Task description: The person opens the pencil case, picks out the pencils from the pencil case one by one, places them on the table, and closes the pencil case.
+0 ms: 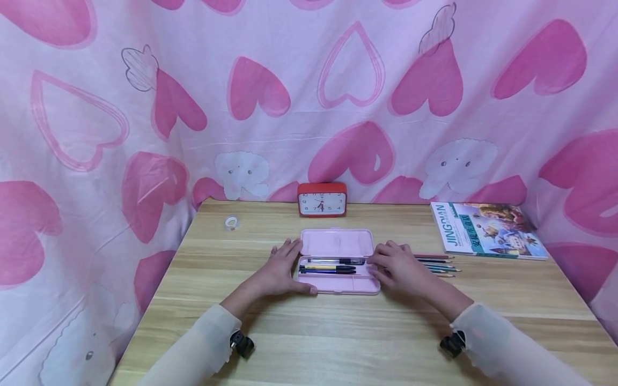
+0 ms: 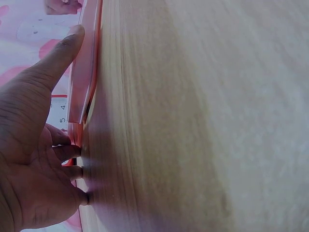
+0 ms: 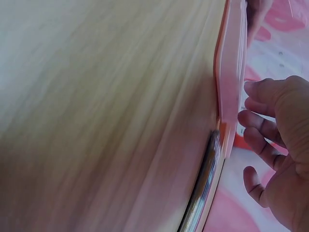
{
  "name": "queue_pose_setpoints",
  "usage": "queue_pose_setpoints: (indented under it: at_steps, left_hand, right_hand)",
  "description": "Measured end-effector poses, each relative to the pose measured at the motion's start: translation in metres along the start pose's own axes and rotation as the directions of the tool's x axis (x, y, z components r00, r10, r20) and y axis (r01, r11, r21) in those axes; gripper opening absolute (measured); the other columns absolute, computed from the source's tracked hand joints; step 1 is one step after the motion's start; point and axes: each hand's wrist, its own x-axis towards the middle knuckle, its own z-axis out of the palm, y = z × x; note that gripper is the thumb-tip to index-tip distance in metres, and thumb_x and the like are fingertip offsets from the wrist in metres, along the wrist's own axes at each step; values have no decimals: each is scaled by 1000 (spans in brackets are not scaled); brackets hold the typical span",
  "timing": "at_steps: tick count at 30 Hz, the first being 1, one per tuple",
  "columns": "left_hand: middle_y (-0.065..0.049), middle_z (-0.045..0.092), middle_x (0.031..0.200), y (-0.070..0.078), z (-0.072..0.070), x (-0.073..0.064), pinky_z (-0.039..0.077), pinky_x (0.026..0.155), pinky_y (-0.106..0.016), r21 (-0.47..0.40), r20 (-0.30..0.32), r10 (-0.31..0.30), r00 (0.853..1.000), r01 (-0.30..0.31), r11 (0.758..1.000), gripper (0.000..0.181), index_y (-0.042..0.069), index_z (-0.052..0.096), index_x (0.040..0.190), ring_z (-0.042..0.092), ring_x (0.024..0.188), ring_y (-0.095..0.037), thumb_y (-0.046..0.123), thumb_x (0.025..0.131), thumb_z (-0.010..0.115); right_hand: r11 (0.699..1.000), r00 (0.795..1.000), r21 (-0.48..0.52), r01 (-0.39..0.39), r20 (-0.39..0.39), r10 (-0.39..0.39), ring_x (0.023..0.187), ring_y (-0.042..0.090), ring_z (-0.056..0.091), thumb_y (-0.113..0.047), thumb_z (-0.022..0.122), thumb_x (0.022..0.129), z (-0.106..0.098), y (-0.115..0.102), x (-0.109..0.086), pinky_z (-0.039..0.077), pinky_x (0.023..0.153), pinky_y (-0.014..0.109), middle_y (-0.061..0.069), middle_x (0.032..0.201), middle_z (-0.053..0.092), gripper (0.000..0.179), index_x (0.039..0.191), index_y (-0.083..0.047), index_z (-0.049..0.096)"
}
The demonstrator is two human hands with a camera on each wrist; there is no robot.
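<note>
A pink pencil case [image 1: 325, 283] lies with its lid [image 1: 337, 243] folded back on the wooden table. Several pens [image 1: 330, 269] with black caps or grips lie side by side in its upper compartment. At the case's left end, my left hand [image 1: 280, 273] spreads its fingers along the side, its straight thumb [image 2: 72, 43] against the near edge. Over the right end, my right hand [image 1: 398, 268] has loosely bent fingers, the thumb tip [image 3: 252, 89] close to the rim; no object shows between its fingers.
Several pencils [image 1: 441, 266] lie just right of my right hand. A red alarm clock [image 1: 322, 205] stands behind the case. To the back left is a small roll of tape [image 1: 231, 222], and a book [image 1: 487, 230] lies at the back right, before a pink heart-patterned curtain [image 1: 260, 150].
</note>
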Motion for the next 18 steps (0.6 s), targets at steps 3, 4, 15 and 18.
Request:
queue_pose_setpoints:
  at_steps: [3,4,15,18]
  left_hand:
    - [-5,16,188,1,0,0,-3,143,-56,-4,0,-5,1000,5,1000,141,17,17,179,-1,177,-28,74,74,92]
    - [-5,16,188,1,0,0,-3,143,-56,-4,1,-7,1000,7,1000,141,18,17,179,-1,177,-28,74,74,92]
    - [-6,15,188,2,0,0,-3,143,-55,0,2,-15,1000,15,1000,142,18,17,179,-1,177,-28,76,73,92]
    - [-5,16,188,1,0,0,-3,143,-55,0,1,-8,1000,8,1000,142,18,17,179,-1,177,-28,76,73,92]
  right_hand:
    - [1000,1000,-8,16,25,-16,108,15,52,-31,82,102,3,-5,4,47,98,47,-5,121,73,24,125,-24,83]
    - [1000,999,-12,21,34,-21,107,15,52,-31,82,102,4,-7,5,47,98,47,-6,121,74,24,125,-25,83]
    - [998,994,5,68,88,-68,109,14,56,-26,81,103,13,-16,12,42,93,42,-8,115,74,17,120,-25,84]
    - [998,994,6,68,86,-69,109,14,56,-24,82,102,14,-16,13,43,94,43,-8,115,75,16,118,-25,84]
